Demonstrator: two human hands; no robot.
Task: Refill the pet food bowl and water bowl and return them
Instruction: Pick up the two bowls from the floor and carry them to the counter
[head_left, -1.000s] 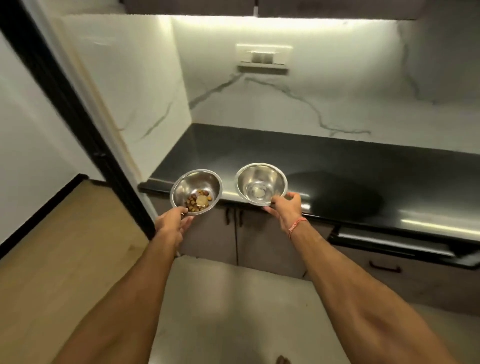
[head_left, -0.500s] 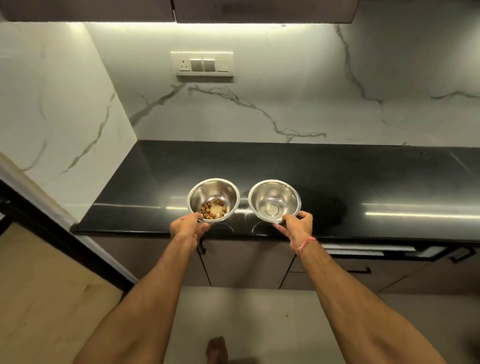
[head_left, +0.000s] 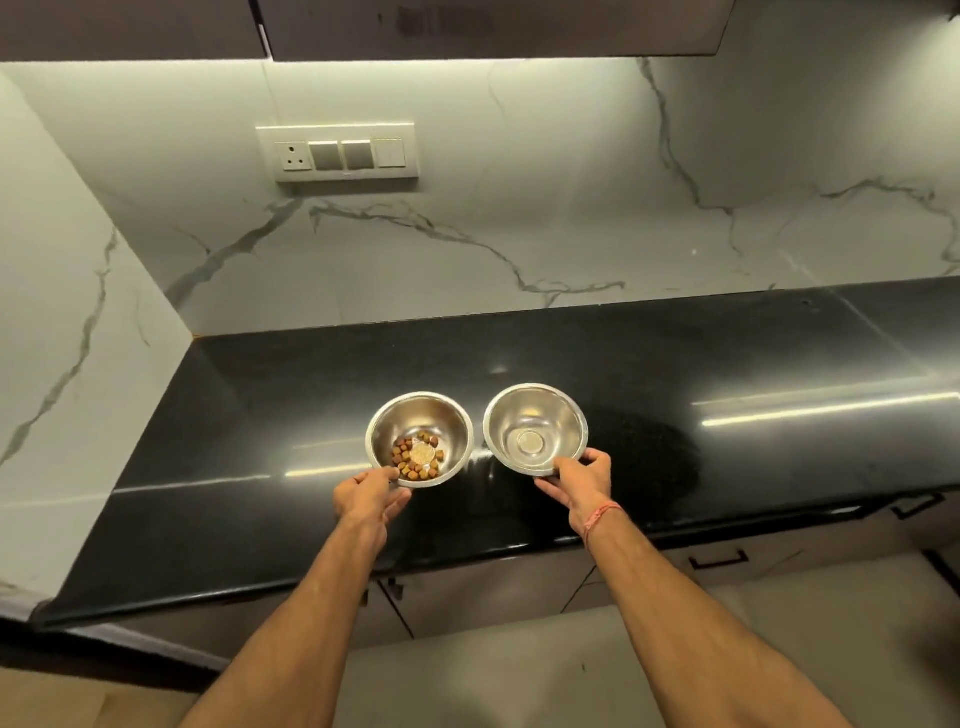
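Note:
Two small steel bowls are held side by side over the black countertop (head_left: 727, 364). My left hand (head_left: 370, 496) grips the near rim of the food bowl (head_left: 421, 415), which has several brown kibble pieces (head_left: 418, 457) on its bottom. My right hand (head_left: 579, 480) pinches the near rim of the water bowl (head_left: 535, 415), whose inside looks bare and shiny. Whether the bowls rest on the counter or hover just above it I cannot tell.
A marble wall rises behind and to the left of the counter, with a switch panel (head_left: 343, 153) on it. Dark upper cabinets (head_left: 493, 26) hang overhead. Lower cabinet doors with handles (head_left: 719, 561) sit under the counter edge.
I have stepped closer to the counter and both bowls have moved forward, from its front edge to over its surface. Both grips are unchanged.

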